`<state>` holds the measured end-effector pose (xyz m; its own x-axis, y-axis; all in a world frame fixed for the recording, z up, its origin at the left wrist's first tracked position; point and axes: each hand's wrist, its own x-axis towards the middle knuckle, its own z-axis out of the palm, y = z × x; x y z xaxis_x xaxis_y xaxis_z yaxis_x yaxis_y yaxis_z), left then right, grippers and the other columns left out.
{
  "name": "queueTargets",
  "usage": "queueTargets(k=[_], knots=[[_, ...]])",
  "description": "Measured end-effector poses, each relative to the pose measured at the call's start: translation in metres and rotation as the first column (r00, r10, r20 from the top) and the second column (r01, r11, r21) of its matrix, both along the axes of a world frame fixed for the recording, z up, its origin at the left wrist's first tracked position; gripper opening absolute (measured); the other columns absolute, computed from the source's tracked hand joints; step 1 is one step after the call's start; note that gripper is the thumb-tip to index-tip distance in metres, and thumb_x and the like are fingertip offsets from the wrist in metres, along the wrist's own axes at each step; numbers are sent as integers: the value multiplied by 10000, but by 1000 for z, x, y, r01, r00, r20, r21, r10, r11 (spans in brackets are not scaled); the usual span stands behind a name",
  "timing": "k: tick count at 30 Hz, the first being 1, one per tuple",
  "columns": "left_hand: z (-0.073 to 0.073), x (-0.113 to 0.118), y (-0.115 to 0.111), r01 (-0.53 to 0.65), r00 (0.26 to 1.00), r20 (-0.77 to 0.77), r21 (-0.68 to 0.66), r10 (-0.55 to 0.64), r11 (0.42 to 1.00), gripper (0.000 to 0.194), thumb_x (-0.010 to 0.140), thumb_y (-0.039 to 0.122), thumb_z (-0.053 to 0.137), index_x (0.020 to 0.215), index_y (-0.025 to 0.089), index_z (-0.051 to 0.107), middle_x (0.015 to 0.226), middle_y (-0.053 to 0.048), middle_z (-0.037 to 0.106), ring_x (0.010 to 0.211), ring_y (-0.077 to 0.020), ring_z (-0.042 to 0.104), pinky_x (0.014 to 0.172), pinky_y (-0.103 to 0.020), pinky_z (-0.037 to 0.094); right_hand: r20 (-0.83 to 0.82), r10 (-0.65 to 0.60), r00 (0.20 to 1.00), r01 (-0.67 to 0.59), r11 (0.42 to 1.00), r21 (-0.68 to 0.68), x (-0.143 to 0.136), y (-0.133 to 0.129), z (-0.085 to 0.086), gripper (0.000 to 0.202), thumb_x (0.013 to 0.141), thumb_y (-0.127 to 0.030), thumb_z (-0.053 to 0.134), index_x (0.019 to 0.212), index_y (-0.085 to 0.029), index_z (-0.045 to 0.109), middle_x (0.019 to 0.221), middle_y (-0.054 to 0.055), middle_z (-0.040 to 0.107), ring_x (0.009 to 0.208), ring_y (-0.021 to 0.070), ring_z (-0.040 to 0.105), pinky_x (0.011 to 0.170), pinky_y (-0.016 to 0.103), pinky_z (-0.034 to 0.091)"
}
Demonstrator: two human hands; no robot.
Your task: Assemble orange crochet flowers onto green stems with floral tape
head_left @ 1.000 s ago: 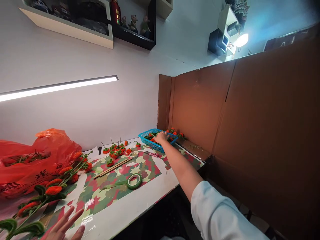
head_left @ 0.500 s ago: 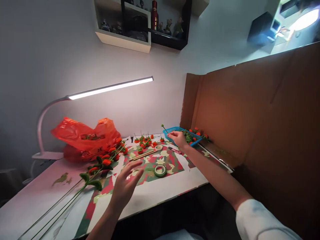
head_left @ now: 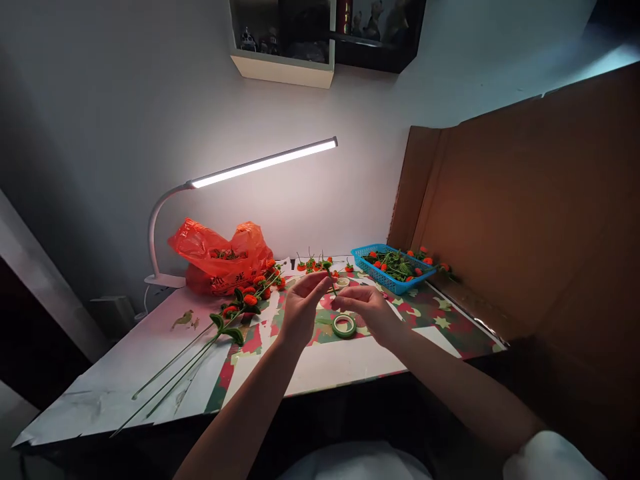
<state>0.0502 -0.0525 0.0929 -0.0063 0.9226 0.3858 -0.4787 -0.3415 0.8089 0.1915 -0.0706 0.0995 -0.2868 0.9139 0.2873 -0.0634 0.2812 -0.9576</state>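
My left hand [head_left: 301, 308] and my right hand [head_left: 371, 312] are close together above the table's middle. Between their fingertips is a short green stem with a small round green head [head_left: 327, 266]. The left thumb and fingers close around it just under the head, while the right fingertips pinch near its lower end. Below the hands lies a roll of green tape [head_left: 353, 327]. A second, paler roll [head_left: 343, 283] sits behind the fingers, partly hidden. Several small orange-red flower heads with stems [head_left: 349, 268] stand at the back, some covered by my left hand.
A blue basket [head_left: 397, 287] of green stems and orange-red pieces is at the back right, beside a tall cardboard wall [head_left: 520, 213]. Long-stemmed orange-red flowers [head_left: 250, 300] lie at left, near a red plastic bag [head_left: 225, 270] and a lit lamp [head_left: 265, 163].
My right hand has come back from the basket with the green-headed stem. The left hand has risen to meet it and closed on the stem. The view has also shifted.
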Motion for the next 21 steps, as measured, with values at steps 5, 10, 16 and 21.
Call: queueTargets(k=[5,10,16,21], knots=[[2,-2,-13,26,1000,6,3,-26,1000,165,665,324,750,733,182,704,688,-9,646,722,-121,577,734,-255,439,-77,83,994,-90,992,-87,-1,-13,-5,139,708,-331,695,673,-200,724,711,23,636,727,148,518,712,298,395],[3,-4,-19,57,998,-19,-36,-57,998,157,696,321,712,693,167,679,689,-13,625,702,-117,556,698,-242,426,-149,150,977,-171,975,-141,-4,-20,-5,137,704,-308,697,641,-187,710,672,23,620,701,143,506,704,298,376],[6,-2,-23,228,973,49,-84,-224,970,158,732,289,661,669,147,628,688,-7,584,655,-92,528,637,-208,438,-318,237,918,-328,905,-272,-5,-22,-8,150,693,-284,716,640,-152,669,677,20,586,683,120,494,703,287,371],[8,-1,-24,418,907,136,-184,-399,889,185,722,335,660,729,164,591,704,-1,536,640,-102,528,509,-196,415,-446,278,851,-458,808,-370,-4,-19,-15,116,723,-260,698,752,-161,643,737,12,577,658,102,473,677,271,380]])
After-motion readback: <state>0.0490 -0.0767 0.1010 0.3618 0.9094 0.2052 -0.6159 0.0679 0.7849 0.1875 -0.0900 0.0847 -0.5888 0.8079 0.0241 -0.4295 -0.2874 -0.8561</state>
